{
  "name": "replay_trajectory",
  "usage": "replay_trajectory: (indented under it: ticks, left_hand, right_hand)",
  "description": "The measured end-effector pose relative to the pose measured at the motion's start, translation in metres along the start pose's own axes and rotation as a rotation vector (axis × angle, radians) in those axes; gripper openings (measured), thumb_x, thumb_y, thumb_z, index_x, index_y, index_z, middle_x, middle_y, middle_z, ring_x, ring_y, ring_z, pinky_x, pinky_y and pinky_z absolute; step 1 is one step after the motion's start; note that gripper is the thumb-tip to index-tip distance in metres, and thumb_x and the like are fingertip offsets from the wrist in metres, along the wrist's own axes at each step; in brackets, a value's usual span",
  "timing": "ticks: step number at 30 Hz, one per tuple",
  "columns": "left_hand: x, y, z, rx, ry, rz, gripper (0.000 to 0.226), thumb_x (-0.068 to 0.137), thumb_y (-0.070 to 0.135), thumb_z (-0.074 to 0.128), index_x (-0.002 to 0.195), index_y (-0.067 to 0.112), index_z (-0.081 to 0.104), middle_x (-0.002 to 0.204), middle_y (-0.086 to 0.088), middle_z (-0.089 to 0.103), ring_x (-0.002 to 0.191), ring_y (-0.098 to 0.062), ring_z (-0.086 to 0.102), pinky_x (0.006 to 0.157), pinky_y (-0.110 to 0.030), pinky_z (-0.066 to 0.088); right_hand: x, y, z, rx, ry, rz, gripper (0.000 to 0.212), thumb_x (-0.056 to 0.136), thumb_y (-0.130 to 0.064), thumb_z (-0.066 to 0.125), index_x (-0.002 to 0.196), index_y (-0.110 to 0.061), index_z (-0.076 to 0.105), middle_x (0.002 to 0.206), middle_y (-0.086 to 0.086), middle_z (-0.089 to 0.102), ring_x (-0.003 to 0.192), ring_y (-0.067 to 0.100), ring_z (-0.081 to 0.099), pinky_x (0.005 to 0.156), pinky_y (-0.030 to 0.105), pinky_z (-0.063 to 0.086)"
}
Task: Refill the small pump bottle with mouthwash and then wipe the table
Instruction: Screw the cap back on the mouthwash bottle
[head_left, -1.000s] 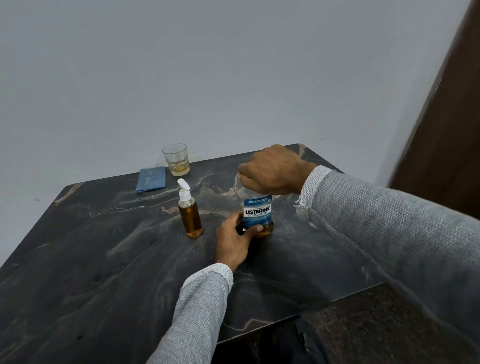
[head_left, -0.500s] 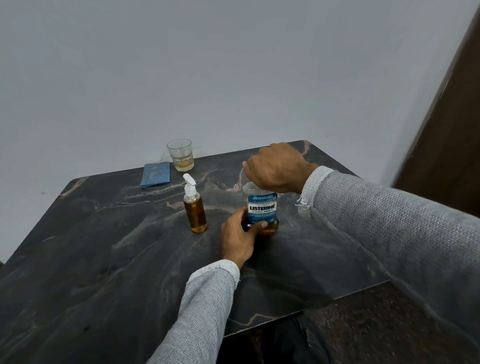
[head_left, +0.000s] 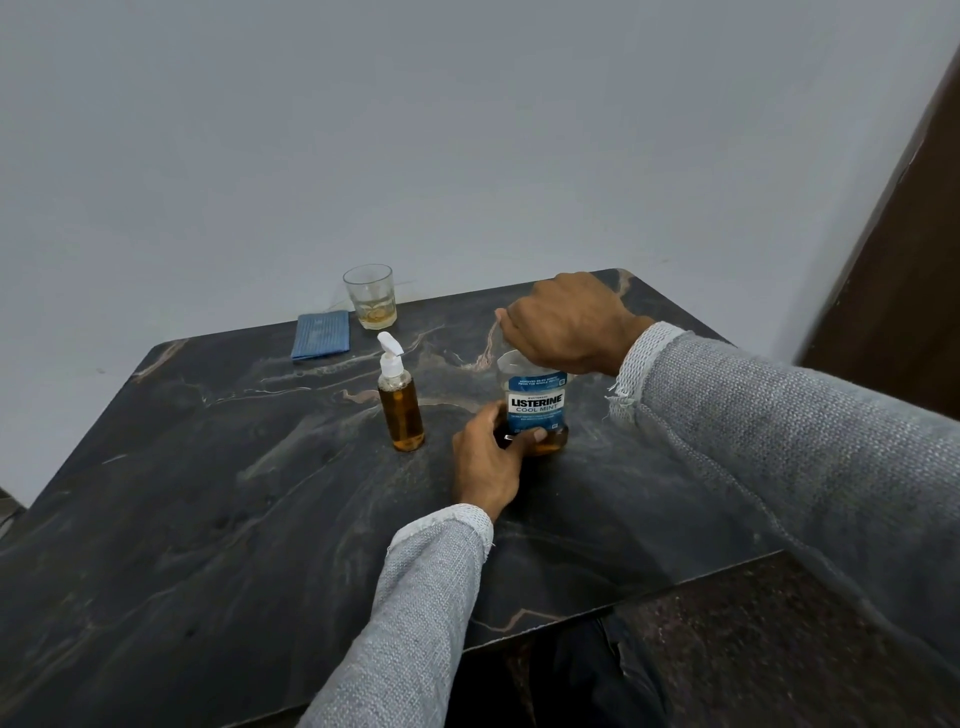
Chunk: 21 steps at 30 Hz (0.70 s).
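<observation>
Two hands hold the clear plastic Listerine mouthwash bottle (head_left: 535, 410) upright on the dark marbled surface (head_left: 208, 519): left hand (head_left: 488, 457) wraps its base, right hand (head_left: 566, 322) clasps the cap. Nearly empty, probably light, smooth and squeezable; grip its waist. The small amber pump bottle (head_left: 400, 410) stands just left.

Four things stand or lie on the dark marble table (head_left: 218, 519), one of each kind.

One small clear pump bottle of amber liquid with a white pump (head_left: 399, 400); one clear mouthwash bottle with a blue label (head_left: 536, 410); one clear drinking glass (head_left: 370, 296) at the far edge; one folded blue cloth (head_left: 320, 334) beside it; two hands.
</observation>
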<state>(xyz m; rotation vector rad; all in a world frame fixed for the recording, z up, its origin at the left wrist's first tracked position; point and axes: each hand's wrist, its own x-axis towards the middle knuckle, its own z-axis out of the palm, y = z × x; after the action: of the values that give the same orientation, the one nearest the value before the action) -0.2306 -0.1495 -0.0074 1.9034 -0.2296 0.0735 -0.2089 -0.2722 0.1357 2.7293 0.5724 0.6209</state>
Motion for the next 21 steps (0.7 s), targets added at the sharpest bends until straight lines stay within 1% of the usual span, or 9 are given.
replay_trajectory:
  ticks: [2, 5, 8, 9, 12, 14, 16, 19, 21]
  left_hand:
    - [0.001, -0.001, 0.001, 0.000, -0.001, 0.000, 0.054, 0.080, 0.023, 0.076, 0.130, 0.016, 0.056, 0.131, -0.002, 0.062, 0.124, -0.017, 0.055, 0.105, -0.033, 0.044]
    - [0.002, -0.002, -0.001, -0.007, -0.012, -0.008, 0.055, 0.080, 0.023, 0.077, 0.130, 0.017, 0.056, 0.132, -0.001, 0.062, 0.124, -0.016, 0.055, 0.104, -0.032, 0.043]
    - [0.003, -0.003, -0.003, -0.044, -0.046, -0.018, 0.055, 0.078, 0.021, 0.078, 0.129, 0.018, 0.056, 0.131, -0.001, 0.062, 0.124, -0.015, 0.055, 0.105, -0.034, 0.043]
    - [0.003, -0.003, -0.004, -0.055, -0.054, -0.016, 0.054, 0.078, 0.021, 0.078, 0.128, 0.018, 0.057, 0.130, -0.001, 0.062, 0.123, -0.015, 0.055, 0.104, -0.033, 0.043]
    - [0.002, -0.004, -0.005, -0.082, -0.079, -0.015, 0.052, 0.078, 0.021, 0.078, 0.126, 0.020, 0.056, 0.129, 0.000, 0.062, 0.121, -0.013, 0.055, 0.099, -0.027, 0.041]
    - [0.002, -0.005, -0.006, -0.081, -0.096, -0.019, 0.053, 0.078, 0.022, 0.077, 0.127, 0.021, 0.056, 0.130, 0.002, 0.061, 0.121, -0.012, 0.053, 0.099, -0.028, 0.040]
    - [0.002, -0.007, -0.008, -0.090, -0.116, -0.021, 0.052, 0.080, 0.022, 0.076, 0.128, 0.021, 0.055, 0.129, 0.005, 0.060, 0.118, -0.009, 0.053, 0.098, -0.027, 0.040]
    - [0.003, -0.009, -0.013, -0.180, -0.135, -0.052, 0.043, 0.086, 0.010, 0.066, 0.124, 0.026, 0.054, 0.125, 0.007, 0.058, 0.118, -0.009, 0.051, 0.097, -0.025, 0.040]
    - [0.003, -0.009, -0.014, -0.231, -0.138, -0.061, 0.044, 0.086, 0.003, 0.059, 0.118, 0.031, 0.053, 0.121, 0.010, 0.057, 0.117, -0.009, 0.052, 0.096, -0.023, 0.041]
  right_hand:
    - [-0.001, -0.002, -0.001, 0.009, -0.005, 0.019, 0.053, 0.104, -0.037, 0.023, 0.057, -0.016, 0.035, 0.051, -0.002, 0.034, 0.046, 0.012, 0.035, 0.056, 0.031, 0.035]
    - [-0.002, -0.003, -0.001, 0.022, 0.004, 0.044, 0.053, 0.104, -0.037, 0.023, 0.056, -0.017, 0.034, 0.051, -0.002, 0.035, 0.046, 0.013, 0.036, 0.055, 0.030, 0.034]
    - [-0.004, -0.002, 0.003, 0.058, 0.034, 0.086, 0.056, 0.103, -0.041, 0.023, 0.058, -0.015, 0.045, 0.052, -0.001, 0.041, 0.047, 0.012, 0.040, 0.054, 0.030, 0.036]
    - [-0.004, -0.002, 0.004, 0.068, 0.041, 0.098, 0.058, 0.102, -0.044, 0.022, 0.061, -0.014, 0.050, 0.053, -0.001, 0.044, 0.047, 0.012, 0.041, 0.053, 0.029, 0.035]
    - [-0.009, -0.001, 0.007, 0.101, 0.048, 0.140, 0.064, 0.096, -0.062, 0.022, 0.079, -0.013, 0.059, 0.059, -0.002, 0.051, 0.052, 0.013, 0.047, 0.049, 0.026, 0.028]
    - [-0.017, 0.002, 0.010, 0.191, 0.074, 0.188, 0.070, 0.089, -0.074, 0.020, 0.095, -0.015, 0.058, 0.068, -0.003, 0.057, 0.060, 0.015, 0.053, 0.053, 0.027, 0.033]
    - [-0.029, 0.005, 0.014, 0.316, 0.138, 0.254, 0.076, 0.084, -0.080, 0.018, 0.103, -0.017, 0.057, 0.075, -0.005, 0.060, 0.066, 0.014, 0.056, 0.058, 0.029, 0.038]
    - [-0.047, 0.006, 0.023, 0.555, 0.248, 0.364, 0.069, 0.085, -0.079, 0.021, 0.105, -0.022, 0.055, 0.076, -0.009, 0.059, 0.068, 0.007, 0.055, 0.057, 0.028, 0.041]
    - [-0.059, 0.005, 0.033, 0.746, 0.243, 0.409, 0.063, 0.087, -0.077, 0.028, 0.113, -0.025, 0.052, 0.086, -0.007, 0.060, 0.076, 0.007, 0.057, 0.063, 0.030, 0.047]
